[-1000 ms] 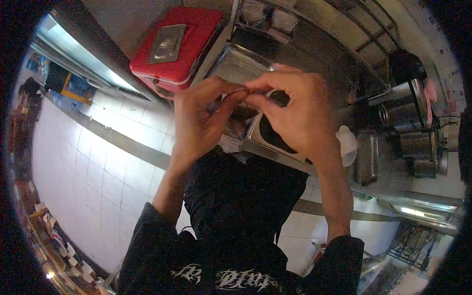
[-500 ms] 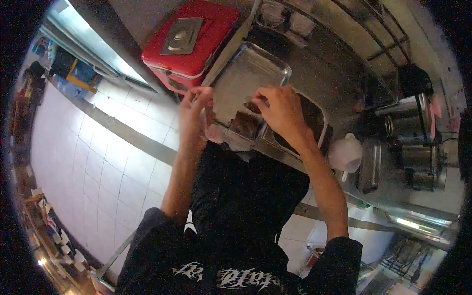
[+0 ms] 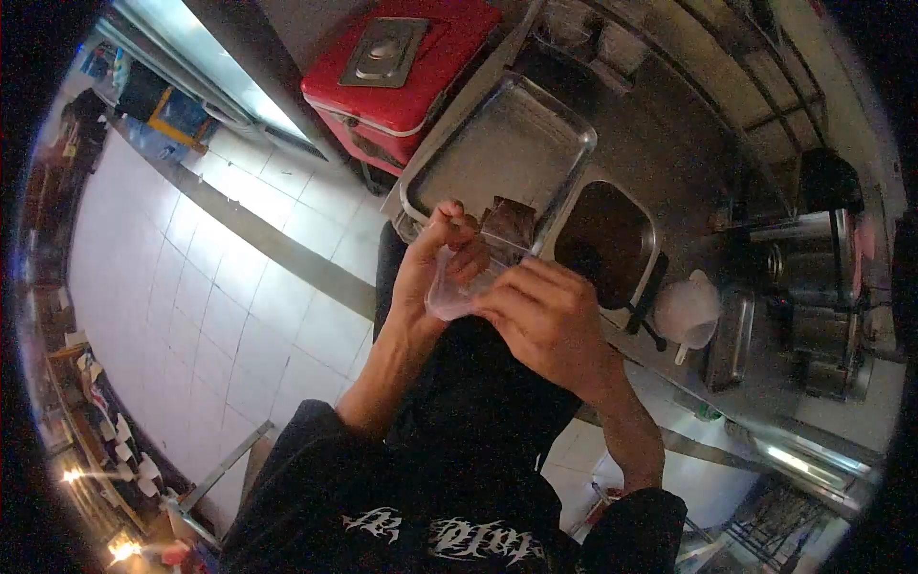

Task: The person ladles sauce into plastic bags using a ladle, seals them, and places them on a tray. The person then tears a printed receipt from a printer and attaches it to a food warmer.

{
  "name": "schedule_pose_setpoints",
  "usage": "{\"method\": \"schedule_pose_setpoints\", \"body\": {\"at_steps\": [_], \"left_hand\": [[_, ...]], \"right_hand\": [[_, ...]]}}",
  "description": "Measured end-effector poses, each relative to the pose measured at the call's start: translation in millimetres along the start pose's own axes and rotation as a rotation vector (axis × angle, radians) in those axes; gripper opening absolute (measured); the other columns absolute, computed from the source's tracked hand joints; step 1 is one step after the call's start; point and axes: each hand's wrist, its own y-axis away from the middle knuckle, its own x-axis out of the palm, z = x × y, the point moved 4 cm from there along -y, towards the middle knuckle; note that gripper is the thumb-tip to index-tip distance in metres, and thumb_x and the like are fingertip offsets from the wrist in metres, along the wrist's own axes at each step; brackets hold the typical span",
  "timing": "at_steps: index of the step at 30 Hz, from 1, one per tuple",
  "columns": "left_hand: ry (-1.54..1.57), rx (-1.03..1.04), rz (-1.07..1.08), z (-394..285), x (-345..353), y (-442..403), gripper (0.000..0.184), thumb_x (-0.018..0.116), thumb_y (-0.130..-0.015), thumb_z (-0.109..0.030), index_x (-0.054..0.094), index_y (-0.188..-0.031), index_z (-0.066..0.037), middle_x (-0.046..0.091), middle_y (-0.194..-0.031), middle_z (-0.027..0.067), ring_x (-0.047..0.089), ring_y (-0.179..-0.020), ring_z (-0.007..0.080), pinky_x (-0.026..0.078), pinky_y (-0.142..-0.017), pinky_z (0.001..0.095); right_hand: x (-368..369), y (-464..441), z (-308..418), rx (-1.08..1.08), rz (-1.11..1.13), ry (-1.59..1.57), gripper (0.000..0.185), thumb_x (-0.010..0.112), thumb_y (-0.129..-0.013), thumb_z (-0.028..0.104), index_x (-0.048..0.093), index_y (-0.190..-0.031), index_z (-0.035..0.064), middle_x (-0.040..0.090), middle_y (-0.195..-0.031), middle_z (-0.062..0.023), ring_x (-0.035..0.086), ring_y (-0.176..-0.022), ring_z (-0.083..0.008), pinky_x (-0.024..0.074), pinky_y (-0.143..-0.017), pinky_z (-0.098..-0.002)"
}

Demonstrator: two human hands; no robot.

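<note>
A clear plastic bag [image 3: 453, 293] hangs between my two hands, close to my body. My left hand [image 3: 432, 268] is closed round its left side, fingers curled. On the other side my right hand [image 3: 545, 320] pinches the bag's edge. Just beyond the hands, a dark brown piece [image 3: 510, 222] lies at the near end of a shallow metal tray [image 3: 497, 143]. To the right stands a second metal pan [image 3: 607, 244] with a dark brown surface inside. Whether the bag holds anything is too blurred to tell.
A red cooler [image 3: 402, 72] with a metal lid piece on it stands beyond the tray at the left. A white plastic jug [image 3: 687, 311], a narrow metal tray [image 3: 732, 340] and metal pots [image 3: 808, 258] are on the right. Tiled floor shows at the left.
My hands were apart over the tray and have come together lower, nearer my body, with the bag between them. The right hand has left the brown pieces. The view has shifted.
</note>
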Motion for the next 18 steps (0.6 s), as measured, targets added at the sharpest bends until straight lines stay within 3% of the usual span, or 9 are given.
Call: {"method": "schedule_pose_setpoints", "body": {"at_steps": [5, 7, 8, 10, 11, 14, 16, 18], "left_hand": [[-0.068, -0.07, -0.118, 12, -6, 3, 0.011, 0.055, -0.092, -0.009, 0.053, -0.102, -0.011, 0.049, -0.078, 0.0002, 0.044, -0.059, 0.0101, 0.04, -0.051, 0.0256], [-0.058, -0.054, -0.211, 16, 8, 11, 0.008, 0.056, -0.093, -0.012, 0.053, -0.101, -0.011, 0.049, -0.077, 0.0004, 0.048, -0.062, 0.0101, 0.044, -0.053, 0.0254], [-0.088, -0.013, -0.343, 15, 17, 15, 0.008, 0.057, -0.093, -0.014, 0.052, -0.098, -0.011, 0.049, -0.076, 0.0005, 0.049, -0.061, 0.0101, 0.044, -0.052, 0.025], [-0.152, 0.06, -0.6, 15, 37, 24, 0.011, 0.06, -0.093, -0.018, 0.051, -0.094, -0.01, 0.049, -0.073, 0.0006, 0.05, -0.059, 0.01, 0.045, -0.049, 0.0242], [-0.246, 0.105, -0.488, 14, 30, 23, 0.013, 0.061, -0.093, -0.018, 0.051, -0.092, -0.01, 0.05, -0.071, 0.0005, 0.049, -0.056, 0.0098, 0.044, -0.047, 0.0238], [-0.759, 0.258, -0.267, -4, -14, 41, 0.019, 0.064, -0.09, -0.018, 0.047, -0.085, -0.011, 0.05, -0.064, -0.0008, 0.044, -0.047, 0.0086, 0.039, -0.041, 0.0222], [-1.044, 0.385, -0.346, 5, 30, 68, 0.018, 0.073, -0.083, -0.014, 0.056, -0.084, -0.008, 0.053, -0.06, -0.0013, 0.044, -0.045, 0.007, 0.038, -0.042, 0.021], [-1.442, 0.442, -0.021, 21, 53, 79, 0.015, 0.077, -0.078, -0.01, 0.064, -0.085, -0.005, 0.057, -0.062, 0.0012, 0.048, -0.047, 0.0082, 0.038, -0.043, 0.0216]], "right_hand": [[-8, 12, -19, 0.343, 0.051, -0.68, 0.013, 0.08, -0.071, 0.005, 0.069, -0.074, 0.0016, 0.07, -0.08, -0.007, 0.063, -0.07, -0.0138, 0.0505, -0.064, -0.03], [-8, 25, -29, 0.355, -0.044, -0.719, 0.014, 0.079, -0.075, 0.009, 0.071, -0.085, 0.0037, 0.07, -0.078, -0.0059, 0.065, -0.069, -0.013, 0.0507, -0.062, -0.028], [-9, 31, -31, 0.362, -0.091, -0.737, 0.016, 0.079, -0.077, 0.011, 0.072, -0.09, 0.0047, 0.071, -0.077, -0.0053, 0.066, -0.068, -0.0127, 0.0509, -0.061, -0.027], [-15, 47, -29, 0.604, -0.214, -0.953, 0.012, 0.075, -0.081, 0.007, 0.07, -0.091, 0.0022, 0.071, -0.081, -0.0104, 0.063, -0.061, -0.0122, 0.0502, -0.053, -0.0261], [-17, 58, -28, 0.728, -0.285, -1.052, 0.009, 0.072, -0.083, 0.005, 0.069, -0.091, 0.0009, 0.07, -0.083, -0.013, 0.062, -0.058, -0.0119, 0.0498, -0.048, -0.0256], [-17, 79, -28, 0.564, -0.707, -0.977, 0.01, 0.069, -0.086, 0.004, 0.067, -0.096, 0.0007, 0.07, -0.082, -0.0145, 0.058, -0.05, -0.0107, 0.0453, -0.041, -0.023], [-15, 93, -30, 0.631, -0.72, -0.935, 0.009, 0.069, -0.086, 0.003, 0.067, -0.094, 0.0001, 0.069, -0.081, -0.014, 0.058, -0.051, -0.0108, 0.0462, -0.042, -0.0232], [-8, 103, -28, 0.713, -0.669, -0.904, 0.01, 0.069, -0.086, 0.003, 0.067, -0.094, -0.0013, 0.069, -0.08, -0.0121, 0.061, -0.054, -0.0112, 0.0493, -0.045, -0.0242]]}}
